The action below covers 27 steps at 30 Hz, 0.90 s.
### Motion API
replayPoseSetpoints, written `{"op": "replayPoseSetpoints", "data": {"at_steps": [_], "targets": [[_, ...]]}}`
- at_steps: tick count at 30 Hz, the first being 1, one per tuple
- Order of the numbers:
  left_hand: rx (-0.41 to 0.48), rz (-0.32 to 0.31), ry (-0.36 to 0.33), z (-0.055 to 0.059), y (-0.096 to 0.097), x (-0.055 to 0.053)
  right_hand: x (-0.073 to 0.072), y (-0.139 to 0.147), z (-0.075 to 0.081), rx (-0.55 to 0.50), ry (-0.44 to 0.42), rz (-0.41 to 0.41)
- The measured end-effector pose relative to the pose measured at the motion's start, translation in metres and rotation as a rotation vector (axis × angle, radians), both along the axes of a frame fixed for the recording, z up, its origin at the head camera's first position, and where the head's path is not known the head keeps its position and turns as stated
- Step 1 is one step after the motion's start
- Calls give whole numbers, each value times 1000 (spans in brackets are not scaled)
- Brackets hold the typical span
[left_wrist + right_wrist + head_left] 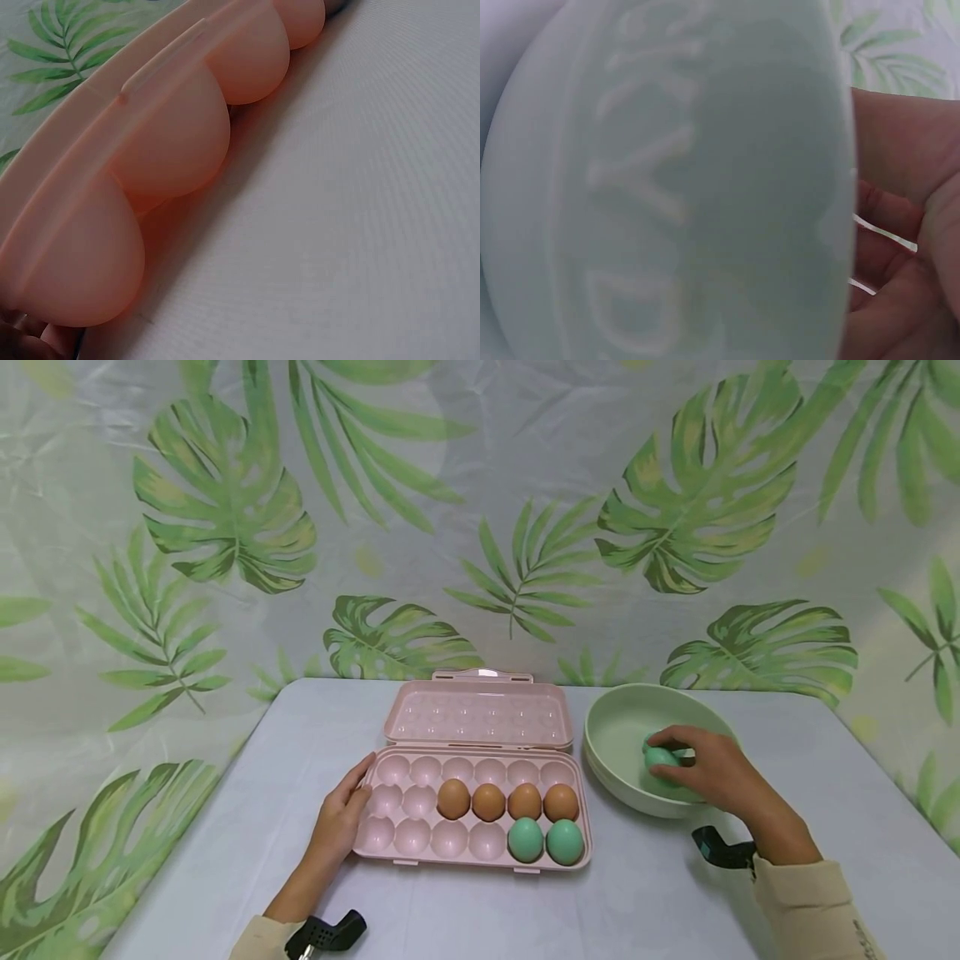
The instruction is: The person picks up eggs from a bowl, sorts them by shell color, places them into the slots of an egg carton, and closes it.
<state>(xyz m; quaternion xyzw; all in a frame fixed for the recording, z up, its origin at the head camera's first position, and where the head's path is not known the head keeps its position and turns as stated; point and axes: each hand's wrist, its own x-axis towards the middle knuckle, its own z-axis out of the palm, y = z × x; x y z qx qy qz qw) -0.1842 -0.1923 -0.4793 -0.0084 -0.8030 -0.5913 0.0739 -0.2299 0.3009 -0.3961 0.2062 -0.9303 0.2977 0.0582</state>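
A pink egg carton (450,858) lies with its lid (480,714) folded back. Several brown eggs (488,802) sit in the right part of its middle row, and two green eggs (545,841) fill the right end of the front row. My left hand (336,822) holds the carton's left edge, thumb at the rim; its fingers (30,341) show beneath the carton in the left wrist view. Inside the pale green bowl (622,735), my right hand (712,768) pinches a green egg (662,760) between thumb and fingers. The bowl wall (765,187) hides those fingertips in the right wrist view.
The bowl stands close to the carton's right side on a white-covered table (480,914). A leaf-patterned cloth (525,485) hangs behind the table's back edge. Each wrist wears a black camera mount (723,850).
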Motion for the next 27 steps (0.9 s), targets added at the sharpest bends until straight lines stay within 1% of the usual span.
{"op": "replayPoseSetpoints", "data": {"at_steps": [10,19,23,27], "targets": [[-3,0,-10,2,1,0,4,-10,4,-48,0,-14],[-6,3,-15,2,1,0,6,-19,6,-94,98,-19],[-5,14,-15,3,1,1,7,-24,10,-127,97,-14],[-11,12,-14,2,1,0,11,-30,14,-150,88,-11]]}}
